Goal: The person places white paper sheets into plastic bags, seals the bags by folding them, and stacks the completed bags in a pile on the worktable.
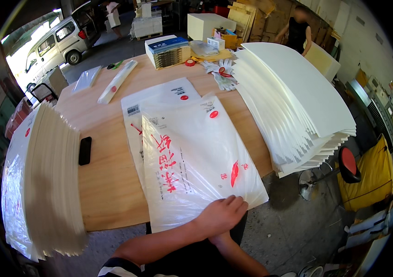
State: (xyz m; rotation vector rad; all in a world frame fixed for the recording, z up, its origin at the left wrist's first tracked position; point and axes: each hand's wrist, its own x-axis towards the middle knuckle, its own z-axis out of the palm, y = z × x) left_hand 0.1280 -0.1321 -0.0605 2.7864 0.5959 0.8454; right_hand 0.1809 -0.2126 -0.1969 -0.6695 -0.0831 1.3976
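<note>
Plastic bags [192, 152] with red marks are laid flat in a small pile near the front edge of the wooden table [109, 180]. The top bag hangs a little over that edge, close to the person's body.

The left hand [222, 214] is pressed flat on the near corner of the top bag, with its fingers spread a little and nothing held in them. The right hand is mostly hidden under the left arm, so it cannot be told if its fingers are open or closed.

A tall, leaning stack of white sheets [293, 101] is set on the right side of the table, and part of it sticks out past the edge. Another stack of white sheets [51, 180] is seen at the left, standing on edge. A black phone [85, 150] is lying between that stack and the bags.

Trouble could come in a few ways. The bags are smooth, so the top one could be slid off the table if it is pushed or pulled too fast. Two bags could be picked up together, because they are thin and may stick. The right stack could be bumped by an elbow and tipped onto the floor. The phone could be knocked off if a bag is swept sideways.
</note>
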